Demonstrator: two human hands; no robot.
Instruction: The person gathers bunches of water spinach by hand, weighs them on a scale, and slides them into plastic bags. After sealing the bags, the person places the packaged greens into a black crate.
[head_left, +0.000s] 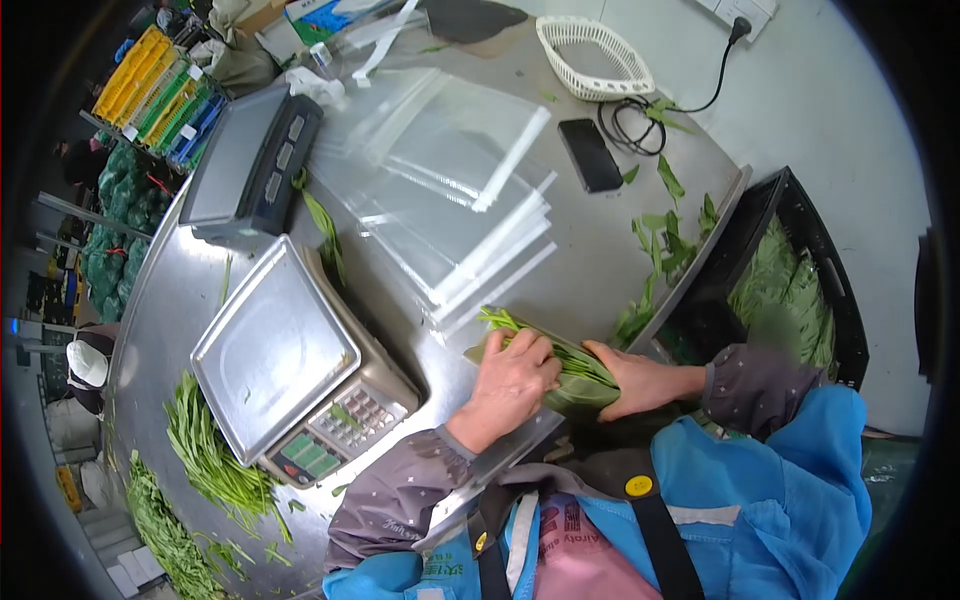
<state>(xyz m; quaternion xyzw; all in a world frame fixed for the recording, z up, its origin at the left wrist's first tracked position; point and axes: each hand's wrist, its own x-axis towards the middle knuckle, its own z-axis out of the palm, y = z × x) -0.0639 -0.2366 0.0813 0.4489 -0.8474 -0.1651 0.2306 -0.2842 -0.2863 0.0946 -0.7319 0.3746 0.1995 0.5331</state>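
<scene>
A bundle of leafy greens (582,388) lies at the front edge of the metal table, its cut stems pointing up and to the left. My left hand (508,380) is closed over the stem end, fingers curled. Around the leafy end, on the right, my right hand (645,382) grips the same bundle. Clear plastic bags (440,200) are spread in a loose stack just beyond my hands. To the left stands a weighing scale (285,350) with a bare metal pan and a keypad.
A second scale (240,165) stands behind the first. Piles of greens (215,450) lie at the left. A phone (590,155), a white basket (592,60) and loose leaves (660,240) are at the right. A black crate (845,300) of greens stands beyond the table edge.
</scene>
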